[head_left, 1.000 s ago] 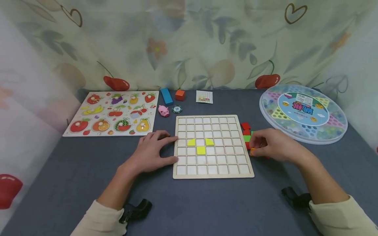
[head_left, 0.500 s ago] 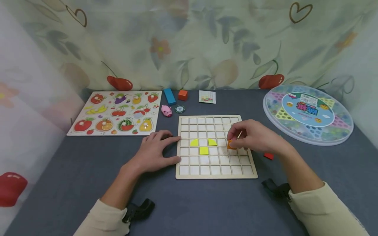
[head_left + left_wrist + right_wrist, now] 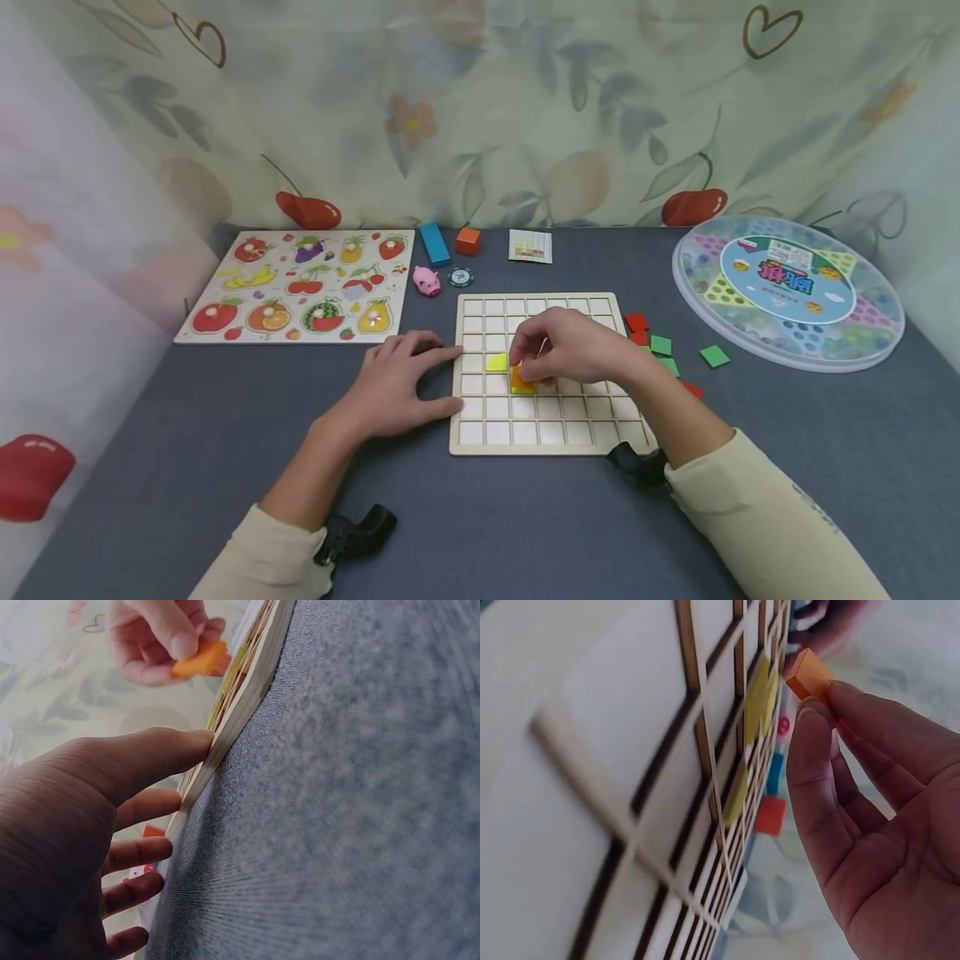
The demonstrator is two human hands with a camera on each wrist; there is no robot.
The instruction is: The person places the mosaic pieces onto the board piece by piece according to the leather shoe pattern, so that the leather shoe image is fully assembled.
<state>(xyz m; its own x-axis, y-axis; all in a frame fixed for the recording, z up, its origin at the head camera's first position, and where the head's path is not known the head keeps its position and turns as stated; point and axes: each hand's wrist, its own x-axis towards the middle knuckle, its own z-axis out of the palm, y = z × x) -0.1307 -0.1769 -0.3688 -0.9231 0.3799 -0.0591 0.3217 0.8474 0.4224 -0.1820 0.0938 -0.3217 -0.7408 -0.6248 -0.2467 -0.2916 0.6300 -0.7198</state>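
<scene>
My right hand pinches a small orange tile between thumb and fingers. In the head view it is over the left-middle part of the wooden grid board. The orange tile overlaps a square yellow tile set in the grid; in the right wrist view it is raised off the board. Another yellow tile with a rounded corner shows up and to the left, while a third is hidden by my right hand. Thumb and index fingertip of my left hand touch the board's left edge, its fingers loosely spread.
Red tiles and green tiles lie right of the board. A fruit puzzle board is at back left, a round clear-lidded box at right. Behind the grid are a blue block, orange block, toy pig, chip and pattern card.
My right hand has carried the orange tile left from the loose tiles beside the board to above the yellow square. My left hand keeps its place at the board's edge.
</scene>
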